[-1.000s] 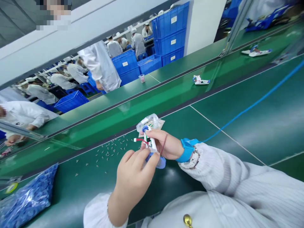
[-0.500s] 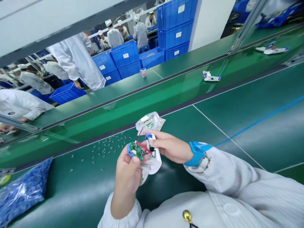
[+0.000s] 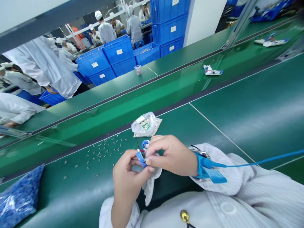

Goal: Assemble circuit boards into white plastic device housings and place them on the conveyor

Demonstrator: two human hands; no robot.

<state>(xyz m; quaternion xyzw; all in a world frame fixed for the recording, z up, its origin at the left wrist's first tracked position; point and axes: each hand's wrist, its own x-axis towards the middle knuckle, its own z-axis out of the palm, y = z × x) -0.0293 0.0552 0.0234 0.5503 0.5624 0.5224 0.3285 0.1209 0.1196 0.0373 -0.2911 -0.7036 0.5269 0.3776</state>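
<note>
My left hand (image 3: 128,172) and my right hand (image 3: 169,155) meet above the green bench mat (image 3: 78,190), both pinching a small blue plastic ring part (image 3: 141,159). A second blue ring (image 3: 145,144) and a thin red wire (image 3: 138,146) show just above my fingers. Below them hangs a white plastic shell (image 3: 150,186), partly hidden by my hands. The circuit board is hidden. A clear plastic bag of small green circuit boards (image 3: 144,125) lies just beyond my fingertips.
Small metal screws (image 3: 102,152) lie scattered left of my hands, and a blue bag (image 3: 19,199) lies at the near left. A blue wrist strap (image 3: 204,167) circles my right wrist. Beyond a green conveyor belt (image 3: 152,95), co-workers in white stand near stacked blue crates (image 3: 118,50).
My hands have drawn closer together, now covering the green circuit board seen earlier. The white shell hangs lower, and the view has turned slightly.
</note>
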